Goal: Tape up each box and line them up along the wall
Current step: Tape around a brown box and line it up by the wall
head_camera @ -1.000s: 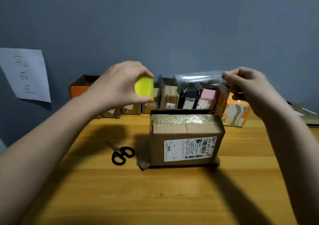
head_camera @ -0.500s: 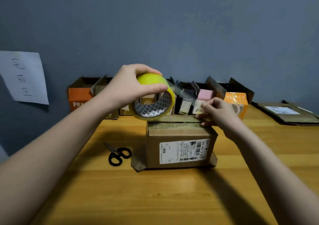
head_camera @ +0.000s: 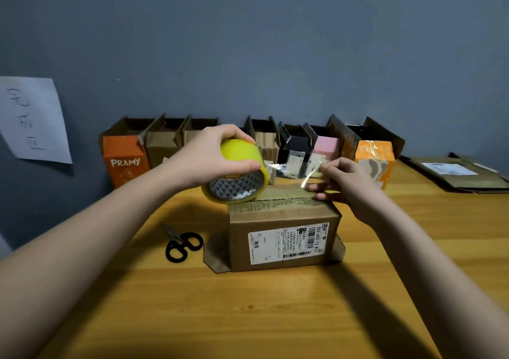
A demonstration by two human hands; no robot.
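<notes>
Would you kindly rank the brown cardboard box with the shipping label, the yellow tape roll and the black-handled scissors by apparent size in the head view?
1. Brown cardboard box with the shipping label, clearly largest.
2. Yellow tape roll, held up nearer the camera, so somewhat flattered.
3. Black-handled scissors, smallest.

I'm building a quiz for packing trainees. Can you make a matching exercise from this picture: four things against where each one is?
Things:
1. tape roll
2. scissors
3. pink box
4. sheet of paper

Places:
A. stuck on the wall
B. in the left hand
C. in the row along the wall
D. flat on the table, left of the brown box

Pairs: 1-B, 2-D, 3-C, 4-A
</notes>
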